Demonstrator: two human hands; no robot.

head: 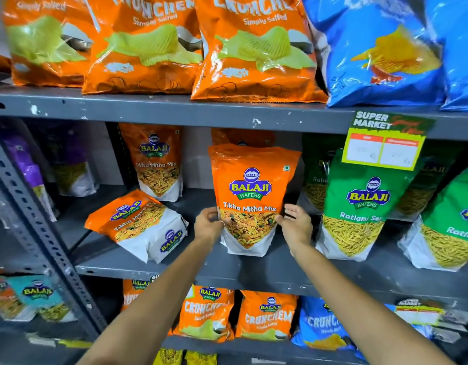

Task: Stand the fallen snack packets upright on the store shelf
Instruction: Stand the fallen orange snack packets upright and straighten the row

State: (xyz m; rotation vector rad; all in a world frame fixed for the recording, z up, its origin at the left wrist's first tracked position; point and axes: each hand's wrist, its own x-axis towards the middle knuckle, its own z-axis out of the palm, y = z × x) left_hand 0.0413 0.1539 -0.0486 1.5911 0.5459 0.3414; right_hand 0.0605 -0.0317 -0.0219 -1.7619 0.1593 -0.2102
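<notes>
An orange Tikha Mitha Mix packet [250,196] stands upright near the front of the grey middle shelf [175,270]. My left hand [209,223] touches its lower left edge and my right hand [296,223] its lower right edge, fingers spread along the sides. To the left, a second orange Tikha Mitha Mix packet [138,223] lies fallen on its back, tilted, with its white base toward me. A third orange packet [158,162] stands upright further back, and another is partly hidden behind the one between my hands.
Green Ratlami Sev packets [359,206] stand close on the right. Purple packets [25,164] sit at the far left behind a perforated steel upright [30,206]. Large orange and blue Crunchem bags fill the shelf above. A price tag [385,143] hangs from the upper shelf edge.
</notes>
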